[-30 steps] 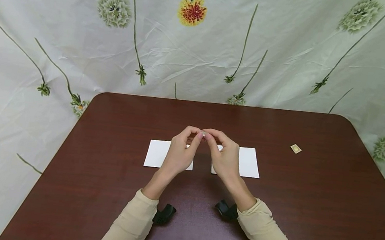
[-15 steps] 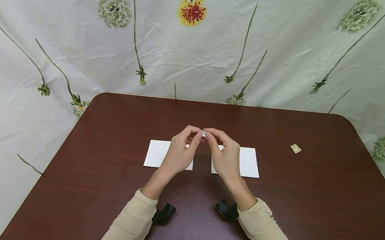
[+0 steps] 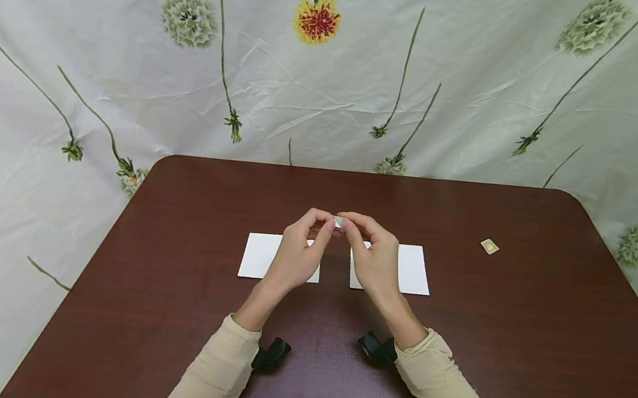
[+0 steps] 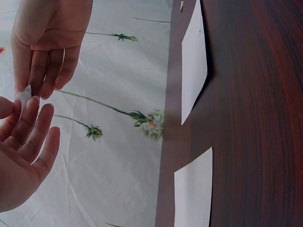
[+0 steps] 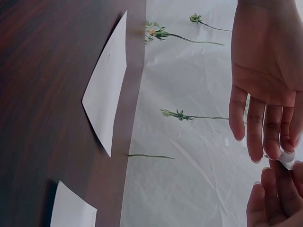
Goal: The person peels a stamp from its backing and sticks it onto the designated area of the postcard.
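Both hands meet above the far half of the table, pinching one small pale, foil-like packet (image 3: 339, 222). My left hand (image 3: 298, 255) holds its left side between thumb and fingertips. On the other side, my right hand (image 3: 373, 260) grips it the same way. Up close in the right wrist view, the packet (image 5: 288, 158) shows a rounded whitish part and a dark jagged edge; fingertips hide much of it. In the left wrist view a pointed corner of the packet (image 4: 26, 93) sticks out between the fingers.
Beneath the hands lie two white paper cards, a left one (image 3: 259, 257) and a right one (image 3: 415, 271), each with faint marks. A small tan square (image 3: 490, 247) with a round centre lies farther right on the dark red table (image 3: 516, 359). A flowered cloth (image 3: 344, 101) hangs behind.
More of the packet shows between the fingertips than a second ago, its pale face turned up to the head view. The thumbs have drawn slightly apart; the arms barely moved.
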Demonstrator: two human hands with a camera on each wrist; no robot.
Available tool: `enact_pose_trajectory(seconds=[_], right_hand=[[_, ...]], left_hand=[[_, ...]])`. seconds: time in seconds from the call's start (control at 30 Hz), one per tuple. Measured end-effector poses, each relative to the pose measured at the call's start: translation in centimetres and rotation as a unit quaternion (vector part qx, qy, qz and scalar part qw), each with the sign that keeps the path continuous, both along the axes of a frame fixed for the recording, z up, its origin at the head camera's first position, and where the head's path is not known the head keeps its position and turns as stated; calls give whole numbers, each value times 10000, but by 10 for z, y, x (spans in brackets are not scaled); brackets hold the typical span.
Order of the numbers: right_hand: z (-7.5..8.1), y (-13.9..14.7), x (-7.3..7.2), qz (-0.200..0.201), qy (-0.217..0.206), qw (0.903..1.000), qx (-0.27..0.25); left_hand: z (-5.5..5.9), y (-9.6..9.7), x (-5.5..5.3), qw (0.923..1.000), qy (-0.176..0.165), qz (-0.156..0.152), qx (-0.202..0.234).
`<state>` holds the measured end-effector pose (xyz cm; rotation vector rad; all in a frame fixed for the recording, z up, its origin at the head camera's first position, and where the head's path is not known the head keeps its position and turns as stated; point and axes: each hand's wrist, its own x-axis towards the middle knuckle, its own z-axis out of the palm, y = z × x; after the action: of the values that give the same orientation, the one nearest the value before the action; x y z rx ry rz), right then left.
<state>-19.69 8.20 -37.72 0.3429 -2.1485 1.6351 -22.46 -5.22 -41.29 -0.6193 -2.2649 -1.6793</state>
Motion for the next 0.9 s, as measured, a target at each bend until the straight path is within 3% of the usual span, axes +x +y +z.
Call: enact_pose_trajectory(seconds=[0.4, 0.9], right_hand=[[-1, 1, -1, 93, -68, 9997, -194], [-2, 3, -3, 212, -200, 9988, -402]], left_hand=[[-1, 0, 0, 9997, 4, -131, 197], [3, -2, 1, 9999, 63, -115, 81]])
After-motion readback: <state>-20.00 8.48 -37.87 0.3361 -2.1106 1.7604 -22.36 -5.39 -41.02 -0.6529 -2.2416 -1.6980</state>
